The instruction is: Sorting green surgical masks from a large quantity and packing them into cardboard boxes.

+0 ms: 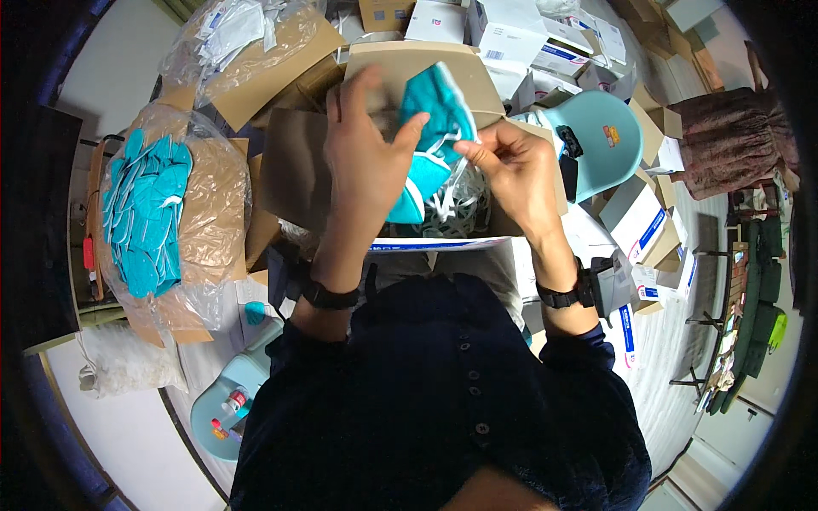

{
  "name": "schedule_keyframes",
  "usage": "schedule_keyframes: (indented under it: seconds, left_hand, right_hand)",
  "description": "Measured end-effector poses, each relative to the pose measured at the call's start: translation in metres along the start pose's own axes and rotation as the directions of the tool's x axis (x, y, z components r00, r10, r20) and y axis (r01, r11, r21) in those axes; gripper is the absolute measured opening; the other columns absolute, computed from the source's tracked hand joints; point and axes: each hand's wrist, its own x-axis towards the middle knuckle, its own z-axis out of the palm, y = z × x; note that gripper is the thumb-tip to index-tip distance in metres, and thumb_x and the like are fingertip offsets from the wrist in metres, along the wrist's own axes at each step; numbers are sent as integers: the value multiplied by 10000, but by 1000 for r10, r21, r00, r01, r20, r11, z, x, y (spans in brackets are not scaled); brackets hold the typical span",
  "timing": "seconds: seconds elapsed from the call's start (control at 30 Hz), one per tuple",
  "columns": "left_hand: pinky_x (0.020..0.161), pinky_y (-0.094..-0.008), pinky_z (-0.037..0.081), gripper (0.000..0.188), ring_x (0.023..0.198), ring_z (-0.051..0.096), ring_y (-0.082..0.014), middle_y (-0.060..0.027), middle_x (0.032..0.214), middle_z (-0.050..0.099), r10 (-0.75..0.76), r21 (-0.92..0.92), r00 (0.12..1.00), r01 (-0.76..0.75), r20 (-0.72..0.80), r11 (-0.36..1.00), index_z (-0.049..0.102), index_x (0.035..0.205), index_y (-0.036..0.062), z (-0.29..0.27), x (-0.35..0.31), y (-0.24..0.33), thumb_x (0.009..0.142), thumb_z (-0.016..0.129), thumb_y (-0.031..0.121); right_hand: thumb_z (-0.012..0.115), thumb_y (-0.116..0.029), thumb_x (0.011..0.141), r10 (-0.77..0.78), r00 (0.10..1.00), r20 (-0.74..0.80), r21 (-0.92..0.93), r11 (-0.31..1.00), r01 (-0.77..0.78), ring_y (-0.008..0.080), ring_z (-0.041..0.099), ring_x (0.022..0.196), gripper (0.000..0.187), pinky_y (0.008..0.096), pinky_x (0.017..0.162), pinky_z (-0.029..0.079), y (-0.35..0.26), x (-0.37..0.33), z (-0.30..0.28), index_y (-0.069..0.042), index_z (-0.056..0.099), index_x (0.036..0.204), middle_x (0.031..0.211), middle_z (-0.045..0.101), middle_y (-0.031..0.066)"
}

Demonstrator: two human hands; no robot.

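A teal face mask point(433, 100) with white edging is held up over an open cardboard box point(294, 175). My right hand point(521, 170) pinches its lower right edge, by a white strap, between thumb and fingers. On the mask's left, my left hand point(365, 157) has its fingers spread and somewhat blurred; the thumb reaches to the mask's side, and whether it touches cannot be told. Just below hang or lie more teal masks point(409, 203), partly behind my left hand. White elastic straps point(460, 209) lie bunched inside the box.
To the left, a plastic-lined carton point(209, 204) carries a heap of teal masks point(149, 213). Light-blue plastic stools stand at right point(601, 140) and lower left point(213, 417); a bottle lies on the latter. White boxes point(507, 38) crowd the back, and others point(635, 221) stand at right.
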Motion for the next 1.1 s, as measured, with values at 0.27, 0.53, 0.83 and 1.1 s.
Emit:
schedule_keyframes:
  seconds: [0.27, 0.53, 0.83, 1.1]
  left_hand:
    - [471, -188, 336, 177, 565, 473, 6, 22, 647, 607, -177, -231, 859, 319, 481, 919, 658, 978, -6, 8, -23, -13, 858, 732, 101]
    - [514, -197, 386, 113, 597, 513, -10, -8, 662, 634, -113, -178, 911, 197, 398, 964, 636, 798, -21, -5, -26, -20, 852, 715, 38]
    - [502, -186, 358, 105, 579, 483, -10, 26, 645, 603, -131, -193, 957, 184, 260, 964, 637, 805, -4, -13, -32, -11, 859, 713, 43]
    - [627, -200, 432, 81, 679, 545, -49, 20, 746, 635, -340, -387, 940, 299, -40, 872, 675, 873, 5, -47, -9, -9, 872, 709, 78]
  right_hand:
    - [640, -36, 869, -267, 962, 64, 72, 962, 263, 199, 602, 659, 79, 322, 625, 476, 12, 6, 13, 3, 687, 920, 727, 644, 128]
    - [667, -76, 850, -206, 971, -124, -234, 957, 173, 281, 643, 720, 45, 341, 657, 485, 29, 24, -9, -34, 681, 840, 791, 672, 127]
    - [669, -97, 852, -301, 939, -169, -289, 926, 244, 272, 648, 725, 53, 339, 659, 487, 28, 36, -13, -50, 694, 852, 791, 679, 120]
    - [654, -183, 897, -211, 976, -49, -412, 895, 173, 279, 673, 856, 170, 361, 750, 513, 28, 37, -56, -76, 707, 1019, 931, 692, 157]
